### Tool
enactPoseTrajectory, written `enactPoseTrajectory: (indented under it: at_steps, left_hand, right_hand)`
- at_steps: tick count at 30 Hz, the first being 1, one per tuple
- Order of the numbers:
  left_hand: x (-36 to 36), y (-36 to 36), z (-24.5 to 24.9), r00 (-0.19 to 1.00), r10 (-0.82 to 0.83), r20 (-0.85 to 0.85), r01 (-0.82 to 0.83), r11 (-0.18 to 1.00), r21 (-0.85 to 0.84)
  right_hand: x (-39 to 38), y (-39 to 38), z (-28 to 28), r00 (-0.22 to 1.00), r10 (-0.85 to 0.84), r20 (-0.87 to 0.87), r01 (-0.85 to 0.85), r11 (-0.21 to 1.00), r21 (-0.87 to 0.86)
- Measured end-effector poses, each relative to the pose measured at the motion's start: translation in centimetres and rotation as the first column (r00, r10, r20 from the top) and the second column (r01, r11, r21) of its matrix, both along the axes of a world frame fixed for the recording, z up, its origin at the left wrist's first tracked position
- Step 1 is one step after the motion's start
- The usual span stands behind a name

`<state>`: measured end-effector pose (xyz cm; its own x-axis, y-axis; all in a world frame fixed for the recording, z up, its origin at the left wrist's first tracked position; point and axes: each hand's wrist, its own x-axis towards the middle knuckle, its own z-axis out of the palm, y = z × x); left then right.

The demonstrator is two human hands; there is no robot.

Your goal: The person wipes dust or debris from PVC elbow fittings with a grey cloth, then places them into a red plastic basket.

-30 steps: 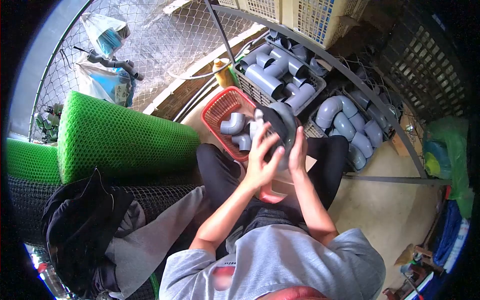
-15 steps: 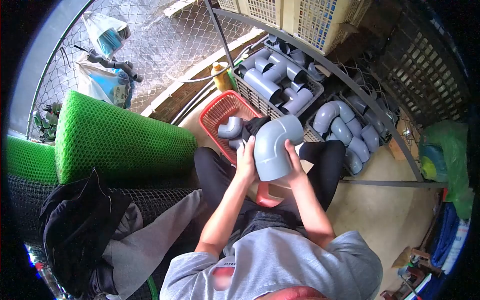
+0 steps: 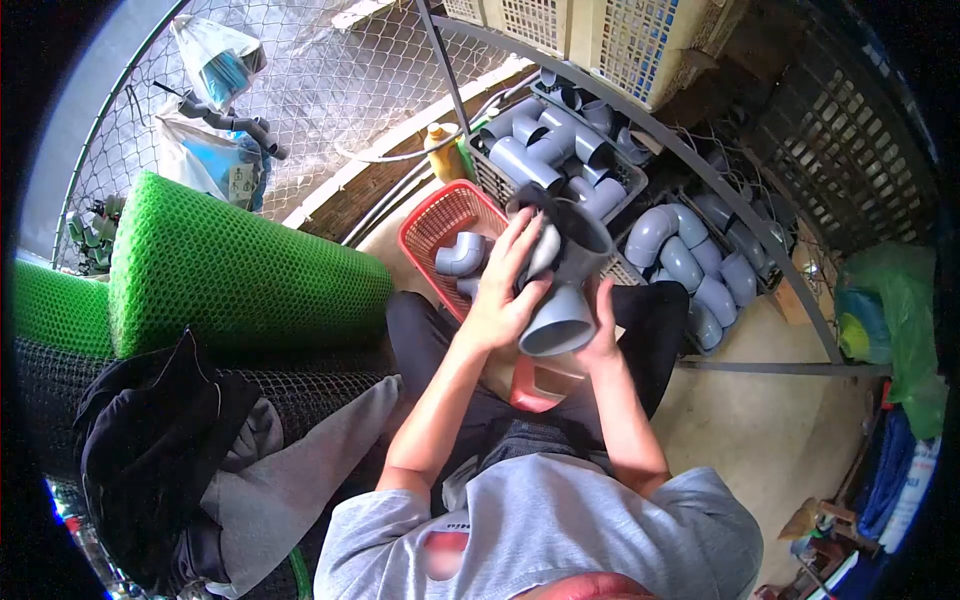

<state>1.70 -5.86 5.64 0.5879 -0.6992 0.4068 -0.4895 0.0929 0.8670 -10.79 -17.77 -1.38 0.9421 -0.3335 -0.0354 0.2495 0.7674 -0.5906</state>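
A grey plastic pipe elbow [image 3: 580,290] is held up above my lap, its two round openings turned toward me and up to the right. My right hand [image 3: 602,335] grips its lower right side. My left hand [image 3: 508,295] is closed around a bunched black-and-grey cloth [image 3: 540,240] pressed against the left side of the elbow. Just beyond my left knee stands a red basket [image 3: 432,222] with another grey elbow [image 3: 461,254] in it. Part of that basket is hidden by my left hand.
Black crates of grey pipe fittings [image 3: 560,140] stand ahead, with more elbows [image 3: 682,260] to the right. Green mesh rolls [image 3: 240,270] and a dark jacket [image 3: 160,460] lie on my left. A metal frame bar [image 3: 770,368] runs on the right.
My left hand has left the elbow's side and now holds the dark cloth, which was in the red basket, against it. The elbow has turned, so its openings face differently.
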Motion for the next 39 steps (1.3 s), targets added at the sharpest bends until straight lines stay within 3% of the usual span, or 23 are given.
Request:
enactPoseTrajectory:
  at_steps: [2, 5, 7, 9, 12, 16, 18, 19, 20, 22, 24, 26, 27, 28, 29, 31, 33, 34, 35, 36, 37, 38, 39]
  left_hand:
    - [-2.1, -0.5, -1.4, 0.986, -0.008, -0.165, 0.012, 1.0, 0.022]
    - [-3.3, 0.5, -0.6, 0.987, -0.128, 0.101, 0.124, 0.991, 0.047]
    - [-3.7, 0.9, 0.6, 0.978, -0.133, 0.163, 0.119, 0.988, 0.096]
    - [-3.5, 1.0, 0.9, 0.926, -0.139, 0.351, 0.078, 0.98, 0.181]
    - [-4.1, 1.1, 1.7, 0.815, -0.13, 0.564, 0.011, 0.978, 0.209]
    - [-4.5, 1.9, 2.0, 0.791, -0.144, 0.595, 0.082, 0.988, 0.13]
    - [-4.3, 2.3, 2.3, 0.911, -0.373, 0.174, 0.383, 0.924, -0.027]
    - [-4.1, 2.9, 2.6, 0.923, -0.379, -0.065, 0.368, 0.92, -0.135]
    - [-4.0, 3.4, 2.2, 0.884, -0.331, -0.329, 0.28, 0.94, -0.195]
    - [-2.4, 3.4, 2.2, 0.938, -0.02, -0.345, -0.104, 0.936, -0.337]
    - [-1.1, 3.4, 4.8, 0.767, 0.006, -0.642, -0.263, 0.915, -0.305]
    - [-0.1, 2.4, 6.5, 0.96, 0.163, -0.228, -0.203, 0.966, -0.163]
    - [1.2, 2.6, 6.0, 0.973, 0.085, 0.215, -0.094, 0.995, 0.029]
    - [2.1, 3.0, 5.5, 0.803, -0.095, 0.588, -0.072, 0.964, 0.254]
    - [1.2, 2.2, 5.7, 0.77, -0.157, 0.619, 0.036, 0.978, 0.203]
    - [0.4, 3.1, 4.7, 0.812, -0.259, 0.524, 0.04, 0.919, 0.392]
    - [0.7, 4.0, 4.6, 0.841, -0.447, 0.306, 0.123, 0.707, 0.697]
    - [0.5, 4.2, 4.1, 0.843, -0.447, 0.299, 0.126, 0.704, 0.699]
    - [0.1, 4.5, 2.9, 0.927, -0.369, 0.071, 0.29, 0.824, 0.486]
    - [-0.1, 4.8, 1.4, 0.927, -0.331, -0.178, 0.365, 0.906, 0.213]
    - [0.1, 5.6, -0.7, 0.759, -0.288, -0.583, 0.436, 0.891, 0.127]
    - [-0.5, 5.4, -1.2, 0.496, -0.251, -0.831, 0.265, 0.955, -0.13]
    - [-0.9, 5.5, -1.6, 0.34, -0.324, -0.883, 0.189, 0.943, -0.274]
  right_hand:
    - [0.6, -1.4, -1.8, 0.997, -0.075, 0.009, 0.074, 0.992, 0.101]
    - [1.0, -2.3, 2.7, 0.995, -0.098, -0.014, 0.099, 0.982, 0.161]
    - [1.0, -2.9, 1.5, 0.976, -0.211, -0.048, 0.206, 0.974, -0.099]
    - [1.3, -2.2, 1.6, 0.888, -0.447, -0.107, 0.342, 0.798, -0.496]
    - [1.2, -1.5, 0.3, 0.876, -0.471, -0.105, 0.363, 0.786, -0.5]
    - [1.0, -1.1, 1.2, 0.871, -0.489, -0.035, 0.411, 0.767, -0.493]
    - [0.6, -0.6, 4.8, 0.9, -0.43, -0.075, 0.338, 0.795, -0.503]
    - [0.6, -1.4, 2.3, 0.925, -0.365, -0.105, 0.29, 0.857, -0.425]
    - [0.8, -2.3, -0.9, 0.947, -0.294, -0.126, 0.236, 0.909, -0.344]
    - [0.4, -1.8, -3.2, 0.974, -0.031, -0.224, 0.072, 0.981, 0.18]
    - [-0.4, -0.7, -0.4, 0.987, 0.079, -0.142, -0.032, 0.95, 0.31]
    - [-0.3, 0.0, -0.1, 0.99, 0.125, -0.069, -0.113, 0.981, 0.158]
    - [0.3, 0.6, -0.7, 0.995, -0.024, -0.097, 0.03, 0.998, 0.064]
    - [0.3, 0.3, -0.9, 0.995, -0.014, -0.096, 0.02, 0.998, 0.064]
    - [0.1, -0.3, -0.5, 0.992, -0.05, -0.113, 0.03, 0.984, -0.173]
    - [0.3, -2.2, -1.8, 0.98, -0.188, -0.072, 0.106, 0.784, -0.611]
    - [0.2, -2.0, 2.4, 0.982, -0.19, 0.009, 0.132, 0.648, -0.75]
    - [0.0, -2.1, 3.0, 0.979, -0.199, 0.043, 0.146, 0.542, -0.828]
    - [-0.3, -2.4, 3.4, 0.972, -0.223, 0.077, 0.15, 0.335, -0.93]
    - [-0.2, -2.7, 4.1, 0.972, -0.224, 0.075, 0.149, 0.338, -0.929]
    - [0.0, -3.1, 4.8, 0.945, -0.189, 0.267, 0.279, 0.04, -0.959]
    - [0.2, -3.5, 5.2, 0.895, -0.097, 0.435, 0.401, -0.253, -0.881]
    - [0.3, -3.7, 5.0, 0.868, -0.057, 0.494, 0.448, -0.342, -0.826]
